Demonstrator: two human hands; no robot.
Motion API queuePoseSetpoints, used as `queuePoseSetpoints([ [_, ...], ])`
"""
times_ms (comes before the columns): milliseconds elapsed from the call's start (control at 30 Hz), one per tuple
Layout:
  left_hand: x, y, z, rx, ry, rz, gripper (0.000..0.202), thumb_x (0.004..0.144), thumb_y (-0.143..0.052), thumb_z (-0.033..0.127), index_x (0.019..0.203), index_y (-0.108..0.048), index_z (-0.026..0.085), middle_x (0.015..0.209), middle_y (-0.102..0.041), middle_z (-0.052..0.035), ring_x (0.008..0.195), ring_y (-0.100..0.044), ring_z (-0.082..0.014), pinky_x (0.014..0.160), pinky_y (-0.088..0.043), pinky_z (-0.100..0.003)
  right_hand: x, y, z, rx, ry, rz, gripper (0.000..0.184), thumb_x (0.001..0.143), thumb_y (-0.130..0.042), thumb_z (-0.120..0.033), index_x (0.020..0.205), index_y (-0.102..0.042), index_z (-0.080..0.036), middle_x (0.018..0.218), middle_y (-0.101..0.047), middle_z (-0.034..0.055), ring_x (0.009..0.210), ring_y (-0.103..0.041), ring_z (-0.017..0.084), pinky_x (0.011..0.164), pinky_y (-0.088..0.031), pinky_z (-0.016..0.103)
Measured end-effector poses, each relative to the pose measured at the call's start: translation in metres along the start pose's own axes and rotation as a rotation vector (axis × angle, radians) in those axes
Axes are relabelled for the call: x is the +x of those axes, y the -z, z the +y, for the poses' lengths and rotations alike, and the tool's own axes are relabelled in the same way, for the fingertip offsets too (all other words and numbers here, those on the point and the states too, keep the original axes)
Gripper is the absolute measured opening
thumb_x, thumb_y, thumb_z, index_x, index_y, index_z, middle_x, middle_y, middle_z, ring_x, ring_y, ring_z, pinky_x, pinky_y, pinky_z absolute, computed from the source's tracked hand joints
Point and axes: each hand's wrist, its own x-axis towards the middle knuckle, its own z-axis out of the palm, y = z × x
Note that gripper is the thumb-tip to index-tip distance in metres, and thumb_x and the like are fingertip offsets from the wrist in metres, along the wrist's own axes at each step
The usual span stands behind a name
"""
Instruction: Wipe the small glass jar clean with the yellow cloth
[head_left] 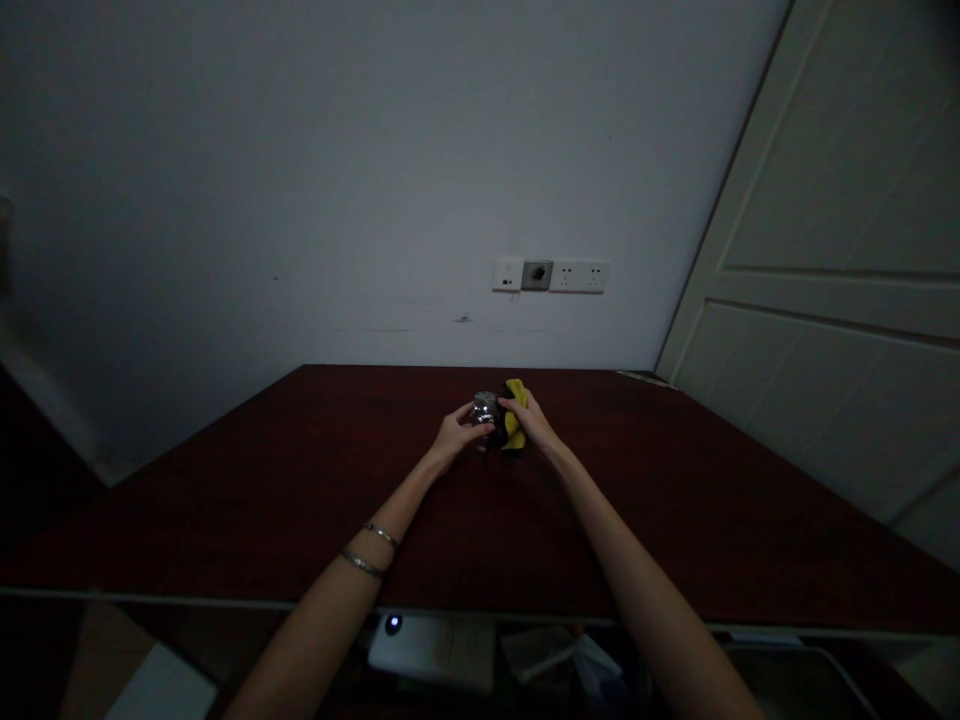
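Note:
Both my arms reach out over a dark red table point(300, 480). My left hand point(455, 435) is closed around a small shiny silver object point(484, 406) held just above the tabletop. Right beside it, my right hand point(531, 420) grips a yellow cloth point(514, 422) and presses it against the silver object. Two thin bangles point(371, 550) sit on my left wrist. In the dim light I cannot make out what the silver object is.
A white wall stands behind the table with a row of sockets point(551, 275). A white door point(840, 260) is at the right. Below the table's near edge lie a white device with a small light point(431, 645) and some papers.

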Motion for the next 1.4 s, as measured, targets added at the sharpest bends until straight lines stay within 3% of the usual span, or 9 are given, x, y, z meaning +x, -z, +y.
queuePoseSetpoints([
  [100,-0.001,-0.001,0.002,-0.003,0.005,-0.009,0.065,0.055,-0.074,0.029,0.114,-0.051,0.015,0.103,-0.061,-0.0096,0.069,-0.06,-0.0148,0.046,-0.049,-0.021,0.007,0.004,0.007,-0.045,0.0,0.094,0.05,0.063,-0.059,-0.034,0.109,-0.045,-0.021,0.093,-0.057,0.0032,0.085,-0.057,0.019,0.077,-0.046,0.032],
  [233,-0.001,-0.001,0.0,-0.009,0.0,-0.019,0.065,0.055,-0.074,0.027,0.115,-0.05,0.015,0.103,-0.06,-0.0102,0.07,-0.06,-0.0149,0.045,-0.05,-0.021,0.009,0.007,0.008,-0.101,0.063,0.113,0.041,0.064,-0.057,-0.033,0.102,-0.048,-0.021,0.089,-0.057,0.0017,0.081,-0.057,0.018,0.074,-0.046,0.032],
  [400,0.003,0.002,-0.006,-0.014,0.006,-0.019,0.064,0.056,-0.074,0.026,0.114,-0.05,0.014,0.098,-0.061,-0.0101,0.069,-0.06,-0.0145,0.046,-0.051,-0.02,0.001,0.011,-0.01,-0.201,0.292,0.004,0.03,0.066,-0.055,-0.028,0.095,-0.055,-0.019,0.093,-0.061,0.0031,0.088,-0.056,0.018,0.085,-0.042,0.034],
  [567,0.006,0.003,-0.01,0.002,0.022,-0.006,0.06,0.055,-0.074,0.026,0.109,-0.052,0.013,0.096,-0.061,-0.0102,0.068,-0.06,-0.0141,0.045,-0.051,-0.02,-0.007,0.013,-0.024,-0.272,0.431,-0.18,0.038,0.067,-0.06,-0.026,0.105,-0.057,-0.021,0.113,-0.058,0.0054,0.105,-0.052,0.019,0.095,-0.036,0.035],
  [700,0.006,0.003,-0.012,-0.007,0.011,-0.023,0.057,0.056,-0.073,0.029,0.107,-0.053,0.013,0.097,-0.061,-0.01,0.07,-0.061,-0.0148,0.045,-0.051,-0.02,-0.012,0.009,-0.026,-0.386,0.465,-0.295,0.036,0.068,-0.063,-0.033,0.103,-0.061,-0.024,0.115,-0.057,0.0046,0.113,-0.047,0.02,0.097,-0.034,0.037],
  [933,0.004,0.001,-0.011,-0.009,0.018,-0.065,0.058,0.057,-0.072,0.029,0.108,-0.052,0.011,0.096,-0.061,-0.0103,0.066,-0.06,-0.0143,0.046,-0.052,-0.022,-0.005,0.007,-0.016,-0.371,0.464,-0.071,0.029,0.072,-0.058,-0.039,0.095,-0.066,-0.023,0.107,-0.062,0.0062,0.104,-0.054,0.021,0.095,-0.038,0.037],
  [1167,0.0,-0.004,-0.005,0.033,0.034,-0.033,0.063,0.053,-0.075,0.028,0.109,-0.051,0.011,0.094,-0.063,-0.0092,0.065,-0.06,-0.0141,0.048,-0.051,-0.022,-0.016,0.001,-0.022,-0.355,0.46,-0.199,0.041,0.062,-0.067,-0.037,0.1,-0.063,-0.023,0.116,-0.056,0.0058,0.109,-0.05,0.021,0.096,-0.036,0.037],
  [1400,0.003,-0.002,-0.009,0.043,0.026,-0.063,0.069,0.048,-0.077,0.026,0.11,-0.051,0.01,0.093,-0.062,-0.0112,0.068,-0.06,-0.016,0.047,-0.051,-0.024,-0.008,-0.001,-0.014,-0.278,0.388,-0.118,0.032,0.074,-0.054,-0.039,0.099,-0.062,-0.019,0.101,-0.064,0.0058,0.094,-0.058,0.019,0.088,-0.042,0.035],
])
